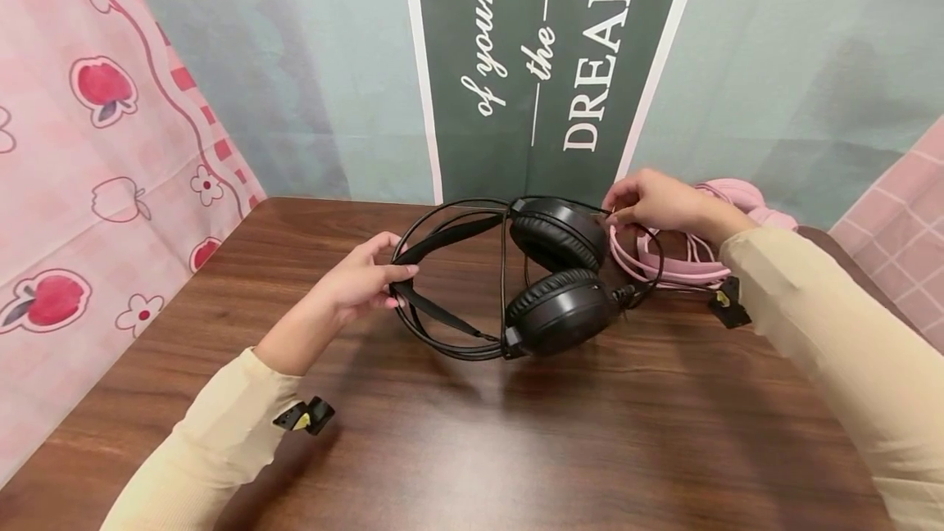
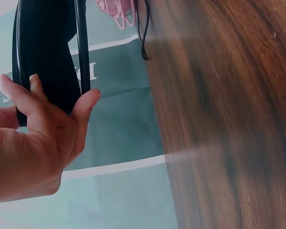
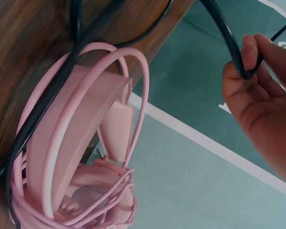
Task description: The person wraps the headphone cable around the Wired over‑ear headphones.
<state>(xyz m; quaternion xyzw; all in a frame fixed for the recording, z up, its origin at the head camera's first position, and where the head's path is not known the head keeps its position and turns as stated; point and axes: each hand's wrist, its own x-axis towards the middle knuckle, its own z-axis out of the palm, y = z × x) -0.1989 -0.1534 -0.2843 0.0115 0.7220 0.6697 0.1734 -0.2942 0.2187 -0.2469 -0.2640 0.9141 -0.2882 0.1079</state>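
Black over-ear headphones [image 1: 564, 314] are held above the wooden table, the headband toward the left and the two ear cups toward the right. My left hand [image 1: 365, 277] grips the top of the headband; in the left wrist view its fingers wrap the black band [image 2: 47, 52]. A thin black cable [image 1: 661, 256] loops around the headphones and hangs off to the right. Beside the far ear cup, my right hand [image 1: 652, 203] pinches that cable between thumb and fingers, plainly seen in the right wrist view.
Pink headphones [image 3: 81, 129] with a pink cable wound about them lie at the table's back right, partly behind my right forearm. Part of the black cable crosses over them. A cloth backdrop [image 1: 317, 88] borders the wooden table [image 1: 472, 449] at the back.
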